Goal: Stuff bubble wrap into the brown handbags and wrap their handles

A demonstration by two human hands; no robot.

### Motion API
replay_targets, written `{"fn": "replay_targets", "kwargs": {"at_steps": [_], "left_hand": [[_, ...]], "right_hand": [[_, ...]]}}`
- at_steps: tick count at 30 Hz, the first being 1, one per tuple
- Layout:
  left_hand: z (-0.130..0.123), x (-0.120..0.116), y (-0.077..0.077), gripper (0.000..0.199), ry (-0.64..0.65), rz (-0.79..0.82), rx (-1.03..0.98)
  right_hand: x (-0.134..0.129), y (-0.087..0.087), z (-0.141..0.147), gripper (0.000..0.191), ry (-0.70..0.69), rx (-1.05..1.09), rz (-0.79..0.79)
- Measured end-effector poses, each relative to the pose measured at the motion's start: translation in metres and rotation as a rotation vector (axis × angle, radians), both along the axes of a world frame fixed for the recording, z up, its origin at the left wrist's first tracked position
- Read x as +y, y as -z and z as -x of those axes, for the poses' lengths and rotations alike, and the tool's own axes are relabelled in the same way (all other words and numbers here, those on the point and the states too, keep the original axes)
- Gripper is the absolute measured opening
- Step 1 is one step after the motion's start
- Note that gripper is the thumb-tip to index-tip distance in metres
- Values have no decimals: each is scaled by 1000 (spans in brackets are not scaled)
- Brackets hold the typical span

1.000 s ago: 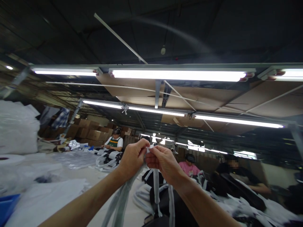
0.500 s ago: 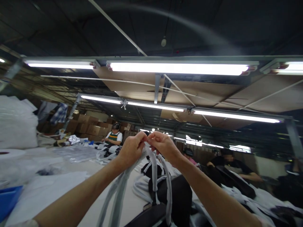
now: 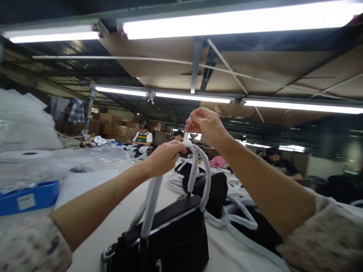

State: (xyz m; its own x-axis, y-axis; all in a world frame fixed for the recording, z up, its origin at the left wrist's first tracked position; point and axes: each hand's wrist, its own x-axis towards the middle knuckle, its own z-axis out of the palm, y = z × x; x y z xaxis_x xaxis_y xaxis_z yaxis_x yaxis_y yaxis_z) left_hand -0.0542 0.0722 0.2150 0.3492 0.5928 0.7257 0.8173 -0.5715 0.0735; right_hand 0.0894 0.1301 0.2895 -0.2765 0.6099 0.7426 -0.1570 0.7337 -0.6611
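Note:
A black handbag (image 3: 177,236) stands on the table in front of me. Its two handles (image 3: 153,204) are covered in white wrapping and rise to a peak between my hands. My left hand (image 3: 167,156) is closed round the wrapped handles at their top. Just above and to the right, my right hand (image 3: 205,124) pinches a thin white strip (image 3: 186,136) that runs up from the handles. The strip's upper end is hidden in my fingers.
More black bags (image 3: 217,189) with white-wrapped handles lie behind and to the right. At the left are a blue box (image 3: 42,196), white sheets (image 3: 85,185) and a tall white stack (image 3: 25,121). Co-workers (image 3: 143,136) sit along the far side under tube lights.
My right hand has risen away from the left, drawing the white strip up. The view has tilted downward, so more of the handbag shows.

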Motion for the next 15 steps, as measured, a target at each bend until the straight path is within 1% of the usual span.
{"fn": "replay_targets", "kwargs": {"at_steps": [2, 4, 6, 7, 8, 9, 10, 11, 12, 13, 14, 15], "left_hand": [[-1, 8, 10, 47, -92, 0, -46], [1, 18, 13, 48, -188, -3, -100], [8, 31, 8, 43, -256, 1, -154], [13, 37, 3, 38, -280, 10, -183], [19, 43, -1, 34, -297, 25, -213], [24, 49, -5, 30, -310, 43, -245], [29, 54, -8, 27, -318, 61, -278], [32, 58, -11, 25, -320, 78, -313], [33, 62, -14, 24, -317, 94, -349], [33, 66, -16, 23, -308, 108, -386], [29, 68, -18, 22, -293, 120, -422], [24, 71, -20, 21, -271, 129, -456]], "right_hand": [[5, 2, 1, 22, -45, 62, -14], [11, 6, -5, 23, -107, 105, -14], [14, 17, -20, 20, -116, 103, 45], [13, 26, -30, 17, -83, 69, 105], [9, 39, -41, 14, -28, 6, 188], [3, 56, -52, 17, 42, -98, 296], [-4, 77, -62, 28, 105, -248, 418], [-13, 102, -70, 46, 146, -432, 570], [-21, 129, -75, 68, 148, -616, 689], [-27, 157, -77, 87, 103, -776, 755], [-29, 185, -75, 101, 17, -872, 770], [-27, 210, -71, 110, -53, -914, 778]]}}
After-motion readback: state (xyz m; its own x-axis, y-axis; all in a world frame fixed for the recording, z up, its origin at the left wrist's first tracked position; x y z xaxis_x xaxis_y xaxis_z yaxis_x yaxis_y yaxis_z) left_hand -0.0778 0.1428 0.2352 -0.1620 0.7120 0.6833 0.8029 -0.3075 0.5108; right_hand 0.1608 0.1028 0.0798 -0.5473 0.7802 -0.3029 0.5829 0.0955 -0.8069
